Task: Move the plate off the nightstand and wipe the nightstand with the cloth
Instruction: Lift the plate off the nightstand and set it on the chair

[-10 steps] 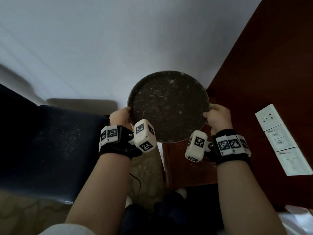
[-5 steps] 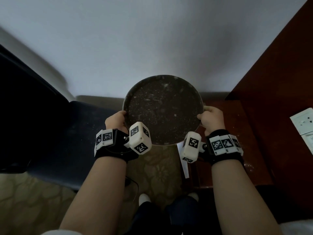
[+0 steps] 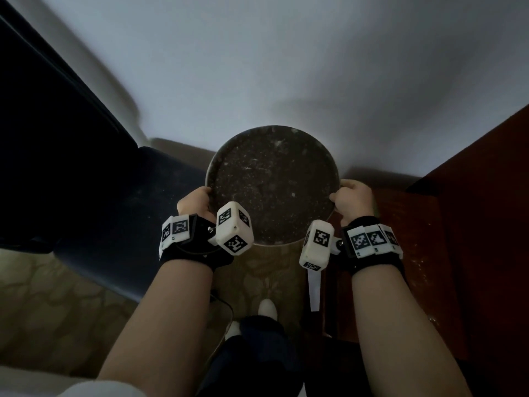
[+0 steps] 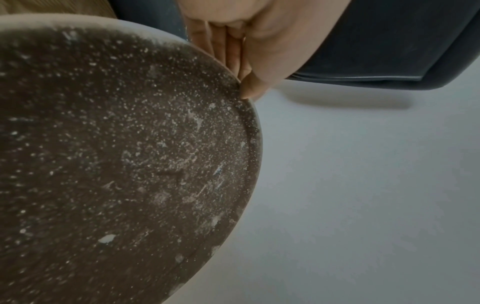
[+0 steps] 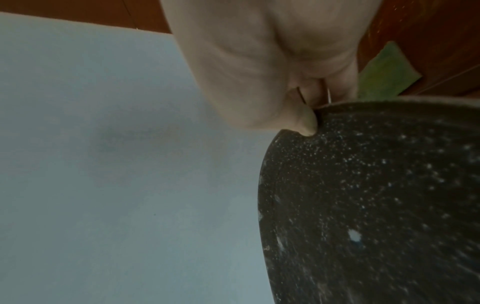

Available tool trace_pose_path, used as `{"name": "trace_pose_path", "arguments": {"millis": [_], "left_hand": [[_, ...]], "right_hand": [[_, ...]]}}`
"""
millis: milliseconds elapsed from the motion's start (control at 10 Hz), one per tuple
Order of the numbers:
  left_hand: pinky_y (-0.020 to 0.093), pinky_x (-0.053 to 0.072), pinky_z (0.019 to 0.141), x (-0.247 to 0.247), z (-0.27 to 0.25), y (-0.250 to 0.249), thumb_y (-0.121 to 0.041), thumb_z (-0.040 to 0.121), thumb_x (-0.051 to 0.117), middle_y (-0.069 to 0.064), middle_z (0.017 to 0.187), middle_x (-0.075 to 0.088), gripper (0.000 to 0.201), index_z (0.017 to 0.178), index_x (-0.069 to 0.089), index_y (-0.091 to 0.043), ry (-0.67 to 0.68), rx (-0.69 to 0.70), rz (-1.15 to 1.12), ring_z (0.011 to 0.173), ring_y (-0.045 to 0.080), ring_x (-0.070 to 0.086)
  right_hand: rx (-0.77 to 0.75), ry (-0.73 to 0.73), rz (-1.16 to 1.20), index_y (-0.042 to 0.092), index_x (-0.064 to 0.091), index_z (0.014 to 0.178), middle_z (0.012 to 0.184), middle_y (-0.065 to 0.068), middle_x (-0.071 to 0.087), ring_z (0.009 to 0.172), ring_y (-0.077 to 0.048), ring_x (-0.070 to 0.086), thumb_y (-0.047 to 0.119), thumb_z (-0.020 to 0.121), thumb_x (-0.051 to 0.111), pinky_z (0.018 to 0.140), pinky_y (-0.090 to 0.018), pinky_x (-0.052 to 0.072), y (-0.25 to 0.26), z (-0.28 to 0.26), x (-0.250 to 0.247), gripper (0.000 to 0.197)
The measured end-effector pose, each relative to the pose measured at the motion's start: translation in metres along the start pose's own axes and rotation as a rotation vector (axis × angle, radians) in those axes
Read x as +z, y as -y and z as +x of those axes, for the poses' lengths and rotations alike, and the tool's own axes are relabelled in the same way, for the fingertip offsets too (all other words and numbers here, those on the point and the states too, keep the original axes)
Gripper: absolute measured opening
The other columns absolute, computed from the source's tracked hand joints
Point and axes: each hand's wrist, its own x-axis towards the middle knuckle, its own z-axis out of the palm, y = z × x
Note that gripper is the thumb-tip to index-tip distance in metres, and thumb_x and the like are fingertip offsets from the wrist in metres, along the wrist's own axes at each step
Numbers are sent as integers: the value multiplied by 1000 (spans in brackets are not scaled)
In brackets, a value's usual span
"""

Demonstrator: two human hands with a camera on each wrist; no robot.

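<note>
I grip the plate (image 3: 272, 186) at opposite rims: left hand (image 3: 194, 203) and right hand (image 3: 353, 200), thumbs on top, fingers curled beneath. Over the last second it has swung left, clear of the nightstand (image 3: 400, 253), now held level over carpet (image 3: 266, 270). Cloth (image 5: 384, 74) remains on the nightstand; wiping comes next, I judge.

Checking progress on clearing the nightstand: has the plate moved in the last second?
Yes. The plate, gripped by both hands, has shifted left, off the nightstand and toward the dark chair.
</note>
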Motion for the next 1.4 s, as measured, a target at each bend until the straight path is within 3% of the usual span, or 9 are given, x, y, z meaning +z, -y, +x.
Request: {"name": "trace_pose_path", "arguments": {"millis": [100,200,300,600,700,900,1100,1300,1400], "left_hand": [[30,42,51,3,8,-6,-20,95,53,10,117,65,35,125,58,-3,13,-17,-15,78,18,59],[27,42,45,2,17,-12,-20,94,53,8,97,68,34,125,59,-4,-5,-34,-42,76,15,62],[26,42,43,-6,27,-21,-17,94,53,6,79,62,32,123,59,-5,-29,-36,-54,59,14,52],[29,44,52,-61,89,-51,-19,92,56,6,86,63,31,118,62,-4,-34,-68,9,70,17,58],[31,52,69,-84,119,-57,-19,90,56,7,94,66,30,115,65,-4,-45,-65,40,83,20,62],[27,45,57,-126,182,-57,-20,92,52,2,81,52,46,135,49,-4,18,1,68,64,13,49],[28,45,59,-155,248,-41,-20,90,53,13,127,57,48,135,50,-4,-11,-24,127,83,22,54],[29,46,64,-179,297,-23,-25,88,53,15,137,54,47,132,52,-9,-21,-6,370,96,23,51],[33,48,73,-194,303,-18,-38,78,63,4,105,62,32,105,56,-23,13,38,810,90,24,59]], "right_hand": [[-5,5,-12,3,63,114,101,-10,62,88,-20,55,-7,88,45,76,-26,43,14,11,8,33],[-10,16,-28,2,62,114,100,-10,60,90,-20,55,-8,89,43,78,-27,44,23,19,19,33],[-6,22,-37,1,61,116,106,-13,62,92,-21,56,-8,88,44,80,-29,46,26,21,38,34],[30,18,-23,1,63,112,101,-12,62,95,-23,57,-12,85,42,80,-31,47,16,8,120,37],[80,1,-4,2,63,112,103,-10,62,96,-21,57,-11,86,42,79,-29,45,1,-1,152,36],[207,-15,-12,7,59,120,115,-10,62,105,-24,57,-5,86,45,85,-34,48,-37,-10,218,39],[325,-37,-89,8,53,125,116,-6,55,112,-26,50,-4,89,46,83,-31,39,-74,-7,271,38],[376,23,-237,6,49,129,131,-17,53,119,-32,50,-1,90,49,89,-33,41,-124,25,321,41],[393,77,-322,7,47,131,133,-16,51,121,-32,50,2,90,51,89,-34,42,-136,35,337,41]]}}
